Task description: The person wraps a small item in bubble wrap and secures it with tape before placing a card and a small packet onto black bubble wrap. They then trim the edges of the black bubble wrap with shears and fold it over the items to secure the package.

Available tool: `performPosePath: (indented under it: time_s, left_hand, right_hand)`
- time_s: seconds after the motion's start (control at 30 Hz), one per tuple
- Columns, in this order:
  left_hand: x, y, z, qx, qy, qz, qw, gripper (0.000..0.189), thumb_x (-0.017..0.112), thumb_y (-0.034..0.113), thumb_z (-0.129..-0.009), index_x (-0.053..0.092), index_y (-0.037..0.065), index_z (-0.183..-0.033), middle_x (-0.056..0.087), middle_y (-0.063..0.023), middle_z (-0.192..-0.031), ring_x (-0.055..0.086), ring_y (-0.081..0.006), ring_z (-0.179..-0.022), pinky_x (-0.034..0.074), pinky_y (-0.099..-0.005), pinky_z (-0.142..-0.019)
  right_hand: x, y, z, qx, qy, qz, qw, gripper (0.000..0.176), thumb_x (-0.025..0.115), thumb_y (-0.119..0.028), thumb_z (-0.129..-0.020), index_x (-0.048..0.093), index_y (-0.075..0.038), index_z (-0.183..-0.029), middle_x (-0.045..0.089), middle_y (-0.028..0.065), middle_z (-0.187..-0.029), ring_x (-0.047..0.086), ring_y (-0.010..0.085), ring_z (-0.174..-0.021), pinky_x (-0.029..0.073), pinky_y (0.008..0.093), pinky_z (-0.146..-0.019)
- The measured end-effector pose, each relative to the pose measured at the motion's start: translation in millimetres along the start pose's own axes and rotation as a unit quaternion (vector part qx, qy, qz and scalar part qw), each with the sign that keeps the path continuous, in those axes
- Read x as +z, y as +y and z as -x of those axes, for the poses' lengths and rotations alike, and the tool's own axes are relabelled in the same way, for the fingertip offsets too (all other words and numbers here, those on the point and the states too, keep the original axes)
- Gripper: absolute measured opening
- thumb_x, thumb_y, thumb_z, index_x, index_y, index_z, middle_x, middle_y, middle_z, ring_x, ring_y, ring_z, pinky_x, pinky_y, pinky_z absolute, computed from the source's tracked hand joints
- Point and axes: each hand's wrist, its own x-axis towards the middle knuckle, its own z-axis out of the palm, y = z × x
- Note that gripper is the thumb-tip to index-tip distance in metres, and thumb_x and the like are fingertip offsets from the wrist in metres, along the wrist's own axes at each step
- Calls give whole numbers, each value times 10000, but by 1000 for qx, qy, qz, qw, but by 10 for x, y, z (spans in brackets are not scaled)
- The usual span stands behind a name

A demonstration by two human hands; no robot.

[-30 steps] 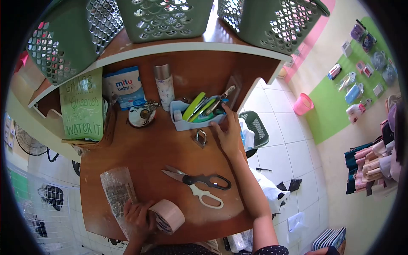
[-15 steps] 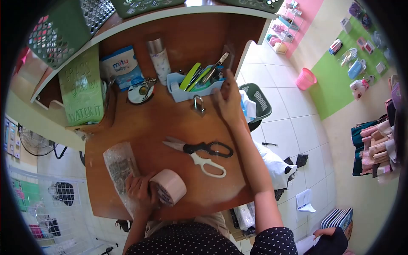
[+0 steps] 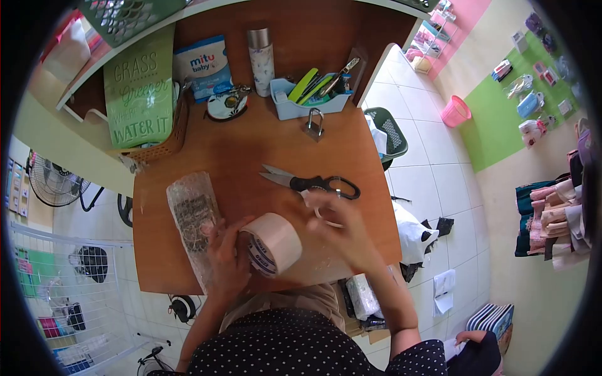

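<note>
A wide roll of packing tape stands on its edge near the front of the wooden desk. My left hand is closed at the roll's left side, its fingers against the core, while the wrist lies over a bubble-wrapped parcel. Scissors with one black and one white handle lie behind the roll, blades pointing left. Over their white handle hovers my right hand, fingers loosely bent and apart, with nothing visible in them; it partly hides that handle.
Along the back stand a blue tray of pens and tools, a metal padlock-like clasp, a bottle, a mitu baby pack and a basket holding a green sign. A person's sleeve shows at lower right.
My right hand has come back from the blue tray to the scissors' handles. My left hand has shifted up against the tape roll. The head view has shifted, moving the desk within the picture.
</note>
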Motion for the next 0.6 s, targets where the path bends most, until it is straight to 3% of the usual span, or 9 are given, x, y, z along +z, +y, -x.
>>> performPosePath:
  time_s: [0.07, 0.13, 0.17, 0.27, 0.33, 0.4, 0.47, 0.53, 0.6]
  left_hand:
    - [3, 96, 45, 5, -6, 12, 1000, 262, 480, -2, -835, 592, 41, -1068, 659, -124, -880, 627, -290, -776, 369, -458, -945]
    - [3, 127, 86, 10, -8, 21, 1000, 247, 480, 4, -845, 591, 36, -1064, 660, -126, -908, 630, -293, -777, 381, -460, -932]
    - [4, 125, 104, -13, -22, 53, 998, 233, 488, 12, -849, 590, 32, -1057, 661, -124, -921, 630, -298, -768, 409, -445, -893]
    - [-17, 96, 172, -49, -49, 99, 993, 225, 503, 25, -852, 588, 28, -1060, 662, -125, -929, 630, -305, -749, 461, -413, -787]
    - [-13, 80, 228, -66, -60, 114, 990, 231, 510, 31, -853, 588, 30, -1070, 662, -128, -924, 630, -308, -738, 485, -395, -721]
    - [-7, 67, 265, -56, -61, 121, 989, 272, 526, 37, -845, 588, 52, -1110, 656, -145, -874, 627, -316, -735, 488, -388, -640]
    - [-47, 104, 275, -53, -66, 93, 992, 298, 539, 47, -839, 580, 66, -1134, 650, -154, -862, 626, -319, -742, 488, -396, -632]
    - [-68, 129, 312, -58, -75, 64, 993, 326, 552, 56, -833, 572, 79, -1158, 644, -162, -850, 625, -323, -749, 487, -403, -624]
    - [-49, 110, 332, -44, -41, 118, 991, 393, 579, 78, -819, 532, 94, -1209, 633, -179, -858, 608, -358, -728, 488, -413, -635]
  right_hand:
    - [200, -93, 231, 11, -43, -26, 999, 283, 595, -154, -876, 546, 32, -1084, 566, 99, -1077, 555, 123, -939, 451, 268, -787]
    - [301, -134, 352, 133, -71, -272, 950, 234, 580, -167, -895, 582, 30, -1022, 612, 55, -924, 562, 84, -834, 451, 235, -737]
    - [351, -111, 378, 134, -43, -265, 954, 227, 560, -185, -908, 600, 20, -997, 620, 13, -814, 559, 57, -774, 446, 213, -707]
    - [276, -46, 362, 123, 24, -146, 981, 180, 552, -150, -908, 608, 19, -937, 607, 9, -849, 540, 59, -805, 436, 223, -723]
    - [137, -119, 233, 196, 78, -68, 975, 198, 549, -159, -908, 616, 25, -935, 610, 18, -847, 539, 72, -802, 438, 232, -736]
    - [61, -131, 89, 95, 131, -49, 986, 231, 565, -186, -902, 621, 29, -966, 616, 25, -871, 545, 79, -825, 439, 229, -755]
    - [190, -237, 117, 105, 69, -70, 990, 231, 584, -177, -890, 621, 32, -982, 622, 34, -889, 558, 86, -854, 439, 223, -774]
    - [392, -330, 165, 148, -79, -137, 976, 230, 606, -155, -874, 611, 38, -1000, 624, 44, -886, 563, 85, -857, 444, 217, -762]
    - [404, -309, 158, 164, -114, -167, 965, 197, 619, -120, -863, 603, 31, -988, 625, 60, -901, 568, 83, -857, 452, 222, -757]
